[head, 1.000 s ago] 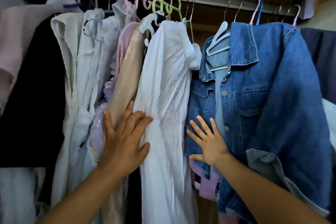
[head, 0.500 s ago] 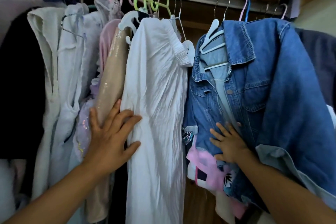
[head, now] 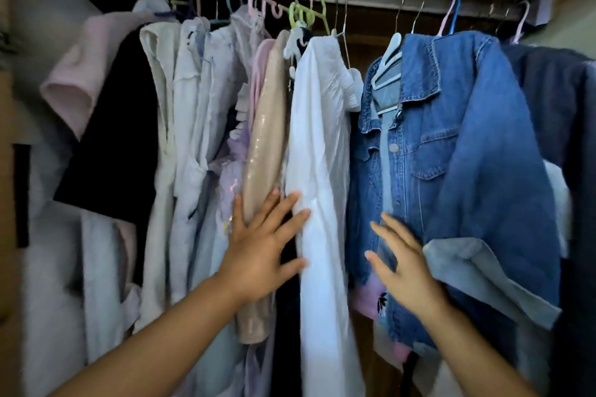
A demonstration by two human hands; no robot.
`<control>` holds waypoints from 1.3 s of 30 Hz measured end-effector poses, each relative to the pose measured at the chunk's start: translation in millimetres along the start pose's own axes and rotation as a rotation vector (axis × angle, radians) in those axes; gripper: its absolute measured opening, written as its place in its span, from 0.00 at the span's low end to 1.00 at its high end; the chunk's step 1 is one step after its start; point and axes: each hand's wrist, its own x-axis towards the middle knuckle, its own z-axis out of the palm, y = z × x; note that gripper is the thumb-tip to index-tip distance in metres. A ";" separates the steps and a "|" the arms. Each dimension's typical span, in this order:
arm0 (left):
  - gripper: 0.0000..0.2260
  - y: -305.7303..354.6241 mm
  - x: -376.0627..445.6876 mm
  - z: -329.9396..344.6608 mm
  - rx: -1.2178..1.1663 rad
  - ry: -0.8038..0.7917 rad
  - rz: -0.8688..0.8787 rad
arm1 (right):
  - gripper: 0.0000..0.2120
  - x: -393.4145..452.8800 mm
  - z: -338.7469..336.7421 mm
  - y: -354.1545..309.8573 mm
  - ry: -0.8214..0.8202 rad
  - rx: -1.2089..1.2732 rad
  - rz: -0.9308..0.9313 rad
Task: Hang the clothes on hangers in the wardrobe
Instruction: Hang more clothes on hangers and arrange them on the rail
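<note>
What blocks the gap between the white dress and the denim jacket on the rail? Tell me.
Nothing visible blocks it. The left hand presses the white dress aside and the right hand rests on the denim jacket; the gap is open.
</note>
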 end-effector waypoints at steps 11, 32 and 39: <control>0.24 50.6 -197.4 -126.4 -0.252 -0.270 -0.498 | 0.17 -114.0 36.7 -185.0 -0.127 0.395 -0.092; 0.22 345.3 -619.0 -511.7 0.586 -0.089 -2.037 | 0.10 -426.9 57.4 -642.4 -1.031 1.366 -0.903; 0.14 448.8 -678.8 -573.0 0.790 0.164 -2.347 | 0.12 -518.7 15.7 -765.4 -1.259 1.544 -1.215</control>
